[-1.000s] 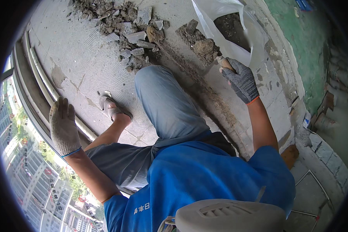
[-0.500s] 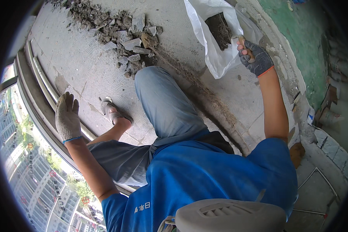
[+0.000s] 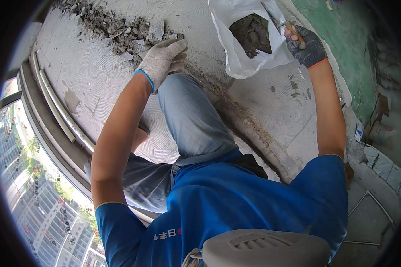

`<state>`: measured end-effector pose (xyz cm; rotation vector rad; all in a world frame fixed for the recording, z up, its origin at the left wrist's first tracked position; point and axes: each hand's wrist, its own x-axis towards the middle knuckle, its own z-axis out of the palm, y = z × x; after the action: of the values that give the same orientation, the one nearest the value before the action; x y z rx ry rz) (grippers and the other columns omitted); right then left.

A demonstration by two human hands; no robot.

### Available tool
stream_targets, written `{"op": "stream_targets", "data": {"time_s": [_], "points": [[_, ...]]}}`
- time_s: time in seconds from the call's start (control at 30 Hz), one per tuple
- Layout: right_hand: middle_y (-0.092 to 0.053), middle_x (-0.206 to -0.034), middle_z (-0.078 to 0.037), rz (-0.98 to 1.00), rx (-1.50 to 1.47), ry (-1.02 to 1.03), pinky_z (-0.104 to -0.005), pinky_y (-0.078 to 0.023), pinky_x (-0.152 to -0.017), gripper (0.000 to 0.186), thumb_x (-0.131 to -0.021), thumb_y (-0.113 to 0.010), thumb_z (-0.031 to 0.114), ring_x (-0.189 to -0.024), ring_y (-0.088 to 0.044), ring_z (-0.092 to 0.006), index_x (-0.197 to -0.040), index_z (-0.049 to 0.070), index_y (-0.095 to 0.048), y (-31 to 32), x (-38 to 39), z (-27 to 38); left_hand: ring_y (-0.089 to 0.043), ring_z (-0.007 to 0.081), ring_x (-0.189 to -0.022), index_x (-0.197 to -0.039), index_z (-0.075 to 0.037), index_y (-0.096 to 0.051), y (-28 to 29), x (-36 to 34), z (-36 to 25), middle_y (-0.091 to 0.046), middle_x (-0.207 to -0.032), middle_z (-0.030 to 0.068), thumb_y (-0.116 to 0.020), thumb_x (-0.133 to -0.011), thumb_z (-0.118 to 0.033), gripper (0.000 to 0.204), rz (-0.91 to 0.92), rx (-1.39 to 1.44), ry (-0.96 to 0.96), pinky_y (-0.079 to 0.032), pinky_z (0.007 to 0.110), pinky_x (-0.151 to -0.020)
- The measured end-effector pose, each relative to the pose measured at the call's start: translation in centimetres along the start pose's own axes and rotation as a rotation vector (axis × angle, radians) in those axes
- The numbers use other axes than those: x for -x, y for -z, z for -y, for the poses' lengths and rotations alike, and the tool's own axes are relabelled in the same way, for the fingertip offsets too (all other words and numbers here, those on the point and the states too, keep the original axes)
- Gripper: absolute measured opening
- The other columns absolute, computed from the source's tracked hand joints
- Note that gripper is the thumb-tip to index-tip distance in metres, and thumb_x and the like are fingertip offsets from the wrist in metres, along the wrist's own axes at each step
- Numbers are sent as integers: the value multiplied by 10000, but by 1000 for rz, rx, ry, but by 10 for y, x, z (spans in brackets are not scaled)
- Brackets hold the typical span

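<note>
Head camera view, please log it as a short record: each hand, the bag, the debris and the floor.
Left hand: pale glove, fingers bent, nothing visibly held; at the rubble pile, contact unclear
Right hand: dark grey glove, gripping a wooden-handled tool beside the bag
Bag: white, open-mouthed, dark debris inside
Rubble pile: crumbly lumps and flat pieces, left of the bag
Floor: grey, curved ridge marks, long groove

"Where's the left hand (image 3: 163,58)?"

"Just beyond the raised knee (image 3: 181,86), slightly to its left, fingers (image 3: 179,55) loosely bent, forearm (image 3: 125,118) slanting forward."

"And the right hand (image 3: 308,48)?"

"Well right of the knee, fingers curled in a closed grip, bare forearm extended forward."
</note>
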<state>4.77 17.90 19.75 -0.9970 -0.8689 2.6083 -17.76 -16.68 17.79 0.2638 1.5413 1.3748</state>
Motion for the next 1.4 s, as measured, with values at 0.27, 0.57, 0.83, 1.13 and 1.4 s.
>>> {"op": "stream_targets", "data": {"time_s": [0.27, 0.57, 0.83, 1.13, 1.4], "points": [[-527, -807, -118, -64, 104, -143, -188, -441, -406, 313, -897, -497, 120, -537, -506, -134, -1100, -105, -418, -32, 2, 6, -572, 311, -1026, -1125, 43, -570, -77, -110, 11, -583, -1099, 215, -567, -748, -618, 761, 133, -646, 17, -451, 393, -854], [-536, -785, -84, -350, 421, -56, -184, -429, -444, 217, -881, -538, 134, -538, -477, -76, -1039, -11, -504, -92, -3, -72, -642, 324, -853, -985, 62, -620, -46, -179, 80, -655, -872, 204, -515, -806, -369, 477, 140, -957, -217, -488, 416, -760], [-572, -719, -65, 129, -380, -435, -384, -484, -585, 180, -833, -541, 190, -624, -591, -225, -871, 19, -581, -140, 12, -65, -476, 131, -462, -733, 0, -518, -13, -135, 68, -523, -610, 72, -477, -857, -137, 189, 326, -34, 338, -361, 263, -393], [-424, -646, 53, -776, 516, 159, -158, -239, -316, 385, -920, -478, 294, -370, -324, -16, -1229, 64, -479, -200, 127, -187, -572, 387, -981, -982, 1, -630, -22, -126, 69, -600, -1029, 243, -442, -814, -203, 324, 599, -850, -340, -447, 419, -854], [-473, -665, 21, -606, 756, 44, -177, -293, -426, 550, -840, -565, 422, -470, -362, -63, -1195, 5, -511, -210, 95, -276, -571, 329, -1008, -1070, -12, -589, 50, -195, 23, -602, -1067, 181, -378, -885, -260, 375, 429, -952, -385, -426, 343, -881]]}}
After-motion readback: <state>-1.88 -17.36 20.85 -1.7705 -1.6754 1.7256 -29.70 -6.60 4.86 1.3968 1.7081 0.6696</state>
